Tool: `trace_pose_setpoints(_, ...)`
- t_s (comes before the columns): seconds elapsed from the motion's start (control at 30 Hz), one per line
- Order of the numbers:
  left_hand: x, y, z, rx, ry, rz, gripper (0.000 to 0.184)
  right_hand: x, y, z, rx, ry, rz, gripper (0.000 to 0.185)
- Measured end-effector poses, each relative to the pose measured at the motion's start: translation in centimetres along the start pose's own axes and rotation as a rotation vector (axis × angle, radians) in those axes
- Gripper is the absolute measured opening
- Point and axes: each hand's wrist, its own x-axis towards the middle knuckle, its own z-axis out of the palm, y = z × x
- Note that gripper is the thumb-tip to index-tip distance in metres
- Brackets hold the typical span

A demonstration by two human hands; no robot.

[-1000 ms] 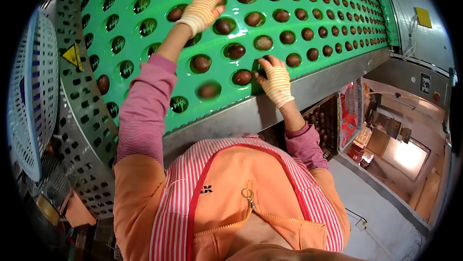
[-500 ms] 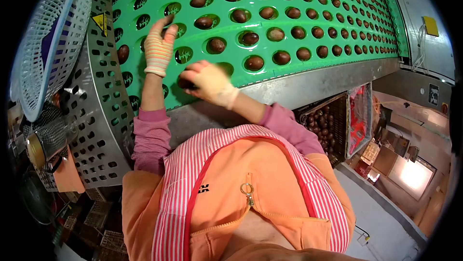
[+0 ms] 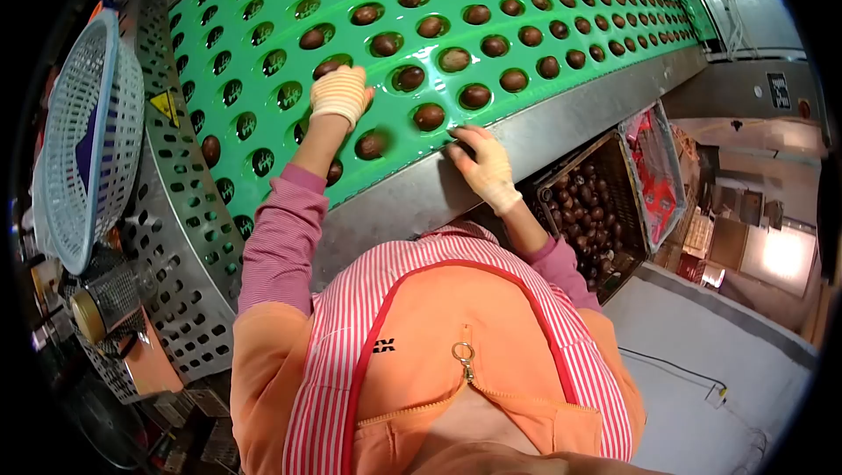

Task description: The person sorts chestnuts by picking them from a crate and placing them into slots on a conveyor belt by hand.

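A green belt [image 3: 289, 155] with rows of oval cups carries dark brown, egg-shaped fruits that look like passion fruit [image 3: 430, 117]. My left hand [image 3: 340, 98], in a striped knit glove with bare fingertips, curls over a cup against one passion fruit [image 3: 331, 65]; its fingertips are partly hidden. My right hand [image 3: 484, 168], in a pale glove, is over the metal edge with fingers apart and nothing in them. Between the hands, a motion-blurred passion fruit [image 3: 373, 144] is at a cup near the belt's front edge.
A metal rail [image 3: 561, 142] borders the belt. At right stand a brown crate [image 3: 627, 251] of passion fruit and a box with red contents [image 3: 653, 178]. On the left are a perforated metal guard [image 3: 180, 238], a pale blue basket [image 3: 101, 146] and a lidded jar [image 3: 92, 313].
My right hand has moved right, off the belt, without the passion fruit it held. My left hand has shifted right and curled at a cup. The view has turned, showing more of the crate.
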Motion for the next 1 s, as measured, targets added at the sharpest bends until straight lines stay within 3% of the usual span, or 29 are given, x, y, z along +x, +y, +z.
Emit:
trace_pose_setpoints(0.1, 5.0, -0.5, 1.8, -0.109, 0.392, 0.292, 0.034, -3.9, 2.1, -2.5, 0.065, 0.137, 0.141, 0.028)
trace_pose_setpoints(0.17, 7.3, -0.4, 1.9, -0.213, 0.497, 0.525, 0.035, -6.7, 3.2, -4.5, 0.018, 0.217, 0.183, 0.025)
trace_pose_setpoints(0.23, 9.6, -0.2, 2.5, -0.183, 0.326, 0.53, 0.036, -9.9, 5.7, -6.3, -0.045, 0.297, 0.241, 0.025)
trace_pose_setpoints(0.27, 11.0, 0.1, 1.9, -0.151, 0.199, 0.42, 0.034, -11.8, 6.7, -7.1, -0.031, 0.36, 0.283, 0.025)
trace_pose_setpoints(0.3, 10.4, 1.4, 1.1, -0.067, 0.239, 0.214, 0.039, -13.7, 7.6, -7.9, -0.016, 0.425, 0.328, 0.025)
trace_pose_setpoints(0.37, 9.8, 3.7, -1.2, 0.03, 0.121, 0.061, 0.043, -17.2, 8.9, -9.5, -0.102, 0.478, 0.52, 0.027)
trace_pose_setpoints(0.43, 9.8, 5.1, -1.5, 0.069, 0.235, 0.179, 0.045, -21.0, 10.2, -10.8, -0.194, 0.539, 0.636, 0.029)
trace_pose_setpoints(0.47, 10.5, 4.9, 0.3, 0.028, 0.404, 0.267, 0.051, -23.1, 11.2, -11.2, -0.201, 0.56, 0.675, 0.031)
trace_pose_setpoints(0.53, 9.8, 6.5, 2.8, -0.149, 0.4, 0.25, 0.064, -25.9, 11.2, -12.6, -0.2, 0.631, 0.853, 0.032)
trace_pose_setpoints(0.6, 8.5, 7.4, 7.2, 0.148, 0.327, 0.339, 0.066, -28.5, 12.0, -13.3, -0.206, 0.682, 1.023, 0.035)
trace_pose_setpoints(0.63, 6.9, 8.8, 7.4, 0.318, 0.439, 0.318, 0.065, -29.3, 12.3, -13.8, -0.216, 0.702, 1.098, 0.037)
trace_pose_setpoints(0.77, 7.9, 8.5, 8.2, 0.246, 0.505, 0.337, 0.064, -32.1, 15.7, -15.0, -0.338, 0.552, 1.177, 0.046)
trace_pose_setpoints(0.87, 9.6, 7.0, 7.7, 0.149, 0.326, 0.325, 0.068, -30.6, 16.1, -16.3, -0.323, 0.345, 1.192, 0.055)
trace_pose_setpoints(0.9, 9.5, 7.8, 6.0, 0.132, 0.175, 0.263, 0.071, -31.4, 18.7, -15.0, -0.344, 0.322, 1.209, 0.068)
trace_pose_setpoints(0.97, 5.5, 13.4, 2.1, 0.082, 0.286, 0.362, 0.073, -29.6, 19.1, -15.9, -0.248, 0.259, 1.194, 0.08)
trace_pose_setpoints(1.0, 3.6, 16.5, 1.0, -0.076, 0.353, 0.541, 0.073, -29.5, 20.9, -15.6, -0.22, 0.279, 1.201, 0.086)
